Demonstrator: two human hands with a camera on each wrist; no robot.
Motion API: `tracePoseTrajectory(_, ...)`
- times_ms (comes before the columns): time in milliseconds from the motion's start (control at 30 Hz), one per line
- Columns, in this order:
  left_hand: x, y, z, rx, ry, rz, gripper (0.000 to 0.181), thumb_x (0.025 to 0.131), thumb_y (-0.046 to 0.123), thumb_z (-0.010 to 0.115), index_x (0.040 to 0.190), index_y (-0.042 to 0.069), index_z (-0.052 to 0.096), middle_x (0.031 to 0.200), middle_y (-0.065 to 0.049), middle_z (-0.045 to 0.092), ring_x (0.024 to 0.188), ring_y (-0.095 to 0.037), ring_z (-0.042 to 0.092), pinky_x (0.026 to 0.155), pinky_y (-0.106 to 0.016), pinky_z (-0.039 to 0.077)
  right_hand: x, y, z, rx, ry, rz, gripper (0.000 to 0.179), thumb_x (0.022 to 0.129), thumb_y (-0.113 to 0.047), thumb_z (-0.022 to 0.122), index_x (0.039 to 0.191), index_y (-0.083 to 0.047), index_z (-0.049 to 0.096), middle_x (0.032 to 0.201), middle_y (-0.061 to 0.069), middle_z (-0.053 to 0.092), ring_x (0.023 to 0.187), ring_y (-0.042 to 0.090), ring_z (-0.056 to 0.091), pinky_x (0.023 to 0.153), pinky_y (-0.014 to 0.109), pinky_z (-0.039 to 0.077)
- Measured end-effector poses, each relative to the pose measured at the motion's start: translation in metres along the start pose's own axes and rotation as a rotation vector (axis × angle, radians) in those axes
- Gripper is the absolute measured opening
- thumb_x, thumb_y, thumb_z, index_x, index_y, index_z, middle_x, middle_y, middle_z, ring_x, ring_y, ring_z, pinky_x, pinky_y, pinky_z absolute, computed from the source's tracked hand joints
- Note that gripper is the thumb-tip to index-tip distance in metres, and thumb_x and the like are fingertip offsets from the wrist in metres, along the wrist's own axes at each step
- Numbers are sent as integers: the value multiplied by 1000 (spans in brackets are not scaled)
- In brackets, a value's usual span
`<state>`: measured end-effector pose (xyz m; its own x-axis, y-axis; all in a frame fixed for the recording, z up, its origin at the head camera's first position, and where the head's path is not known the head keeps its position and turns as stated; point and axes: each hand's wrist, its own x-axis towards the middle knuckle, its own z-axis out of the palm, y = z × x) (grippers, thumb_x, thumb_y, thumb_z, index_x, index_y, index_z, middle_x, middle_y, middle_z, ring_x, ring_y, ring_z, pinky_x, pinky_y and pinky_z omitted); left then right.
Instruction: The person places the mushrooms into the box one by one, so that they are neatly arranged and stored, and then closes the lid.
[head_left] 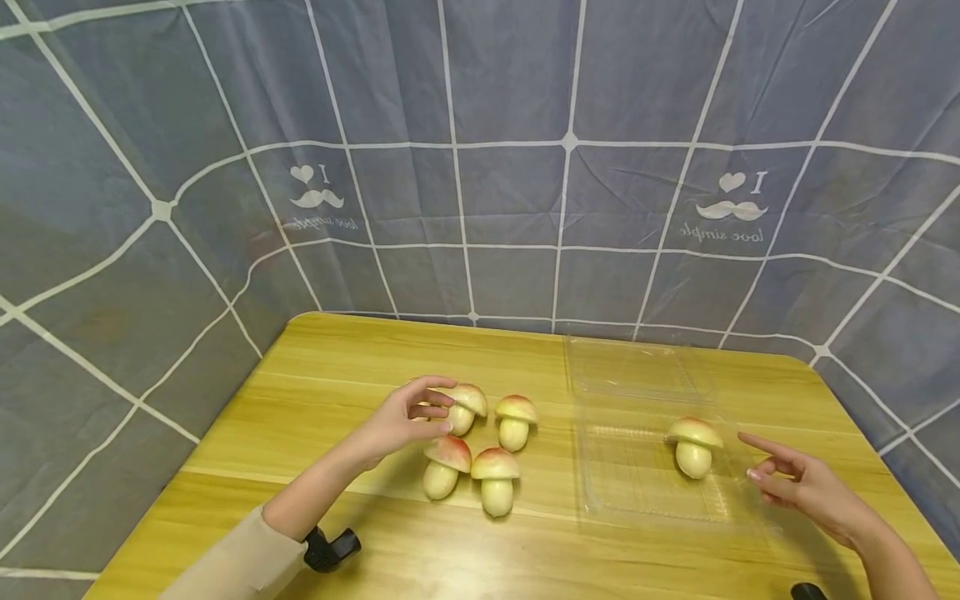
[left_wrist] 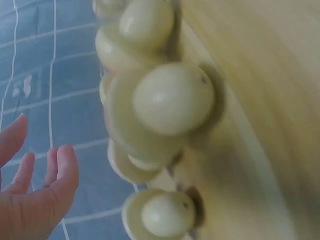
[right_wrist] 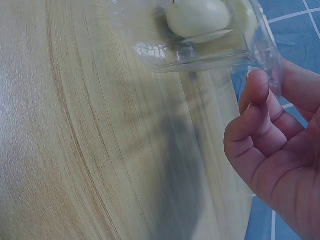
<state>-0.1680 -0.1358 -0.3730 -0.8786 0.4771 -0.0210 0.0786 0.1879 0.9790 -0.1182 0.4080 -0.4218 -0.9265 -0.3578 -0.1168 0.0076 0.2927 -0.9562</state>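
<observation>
The left hand (head_left: 408, 417), fingers loosely curved around nothing, has yellow, red-capped plastic-looking mushrooms (head_left: 496, 482) at three-to-five o'clock. The right hand (head_left: 806, 487) nears a clear plastic container (head_left: 630, 479); gripping unclear. Another mushroom (head_left: 693, 454) lies at the container's three o'clock, above the yellow wood-grain bench (head_left: 390, 542).

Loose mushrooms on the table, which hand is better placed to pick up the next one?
The left hand, I'd say: it's right beside the loose mushrooms. The right hand is farther away, by the plastic box.
</observation>
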Motion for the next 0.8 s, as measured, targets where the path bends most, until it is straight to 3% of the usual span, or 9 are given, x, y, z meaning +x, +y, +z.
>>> tracePoseTrajectory(300,-16,-16,-13,37,36,-9,51,84,6,67,131,2,45,125,-24,47,115,-47,45,89,-42,47,0,1,0,10,-9,-17,60,95,2,46,129,-48,45,88,0,56,70,8,56,64,27,52)
tracePoseTrajectory(467,-21,-23,-16,48,42,-24,54,84,4,68,131,-2,44,125,-29,44,114,-47,45,87,-40,48,1,-1,0,10,-3,-23,60,95,2,46,129,-47,45,87,0,57,70,7,56,64,26,52)
tracePoseTrajectory(800,-27,-38,-17,40,13,-94,58,83,5,69,134,-1,41,129,-29,40,114,-43,48,83,-38,49,0,0,0,16,-3,-8,60,96,2,46,129,-48,45,88,0,57,73,8,57,66,26,52)
